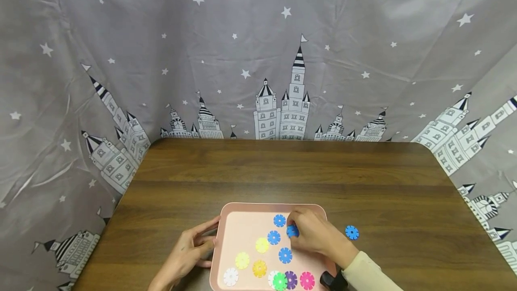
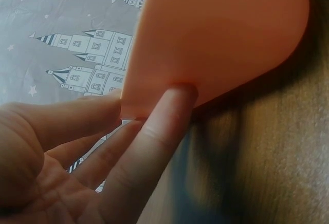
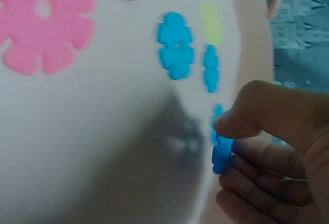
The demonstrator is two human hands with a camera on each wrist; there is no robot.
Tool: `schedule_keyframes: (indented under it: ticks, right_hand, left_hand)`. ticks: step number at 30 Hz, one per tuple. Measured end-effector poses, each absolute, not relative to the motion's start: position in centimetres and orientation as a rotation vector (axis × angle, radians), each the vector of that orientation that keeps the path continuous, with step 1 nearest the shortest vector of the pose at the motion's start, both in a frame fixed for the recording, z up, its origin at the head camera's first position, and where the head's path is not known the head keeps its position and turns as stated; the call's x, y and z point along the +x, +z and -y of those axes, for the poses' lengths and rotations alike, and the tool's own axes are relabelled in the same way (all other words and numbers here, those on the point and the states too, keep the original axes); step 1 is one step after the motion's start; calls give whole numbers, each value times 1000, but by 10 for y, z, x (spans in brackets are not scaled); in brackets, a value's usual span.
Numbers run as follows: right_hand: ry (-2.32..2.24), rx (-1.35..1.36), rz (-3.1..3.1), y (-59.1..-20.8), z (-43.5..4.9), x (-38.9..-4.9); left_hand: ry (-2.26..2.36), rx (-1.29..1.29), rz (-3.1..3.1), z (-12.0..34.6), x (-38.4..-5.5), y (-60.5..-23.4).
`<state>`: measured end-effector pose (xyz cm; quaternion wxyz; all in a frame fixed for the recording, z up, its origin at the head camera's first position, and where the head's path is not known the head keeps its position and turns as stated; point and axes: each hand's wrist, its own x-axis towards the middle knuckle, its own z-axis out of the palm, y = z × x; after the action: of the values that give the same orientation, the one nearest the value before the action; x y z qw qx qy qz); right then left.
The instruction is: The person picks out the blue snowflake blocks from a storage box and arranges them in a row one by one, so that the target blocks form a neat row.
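Note:
A pink tray (image 1: 216,255) holds flower-shaped notched discs in several colours. My left hand (image 1: 187,250) is at the tray's left side, its fingertips against the outer wall; in the left wrist view the fingers (image 2: 169,116) reach out fairly straight to that wall (image 2: 221,34). Over the tray's right half, my right hand (image 1: 313,232) pinches a blue notched disc (image 1: 292,231) between thumb and fingers, and the right wrist view shows this disc (image 3: 222,154) edge-on. Nearby in the tray lie blue discs (image 1: 273,237), one just left of the held one.
Yellow (image 1: 262,245), orange (image 1: 260,268), white (image 1: 230,277), green (image 1: 280,281), purple (image 1: 291,279) and pink (image 1: 307,280) discs lie in the tray, some overlapping. Another blue disc (image 1: 352,232) rests on the wooden table (image 1: 282,169), right of the tray. A grey patterned curtain (image 1: 242,21) hangs behind.

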<state>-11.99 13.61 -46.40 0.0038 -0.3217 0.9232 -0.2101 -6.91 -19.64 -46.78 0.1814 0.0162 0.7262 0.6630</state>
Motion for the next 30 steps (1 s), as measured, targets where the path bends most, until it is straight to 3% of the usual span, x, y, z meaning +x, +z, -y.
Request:
schedule_keyframes:
  ticks: [15,30]
  right_hand:
    - [-770,-809,-3141,-421,-212,-121]
    - [-621,-356,-3059,-458,-285,-101]
  left_hand:
    - [1867,2,-2059,197,-67,-467]
    - [1888,36,-2021,197,-68,-468]
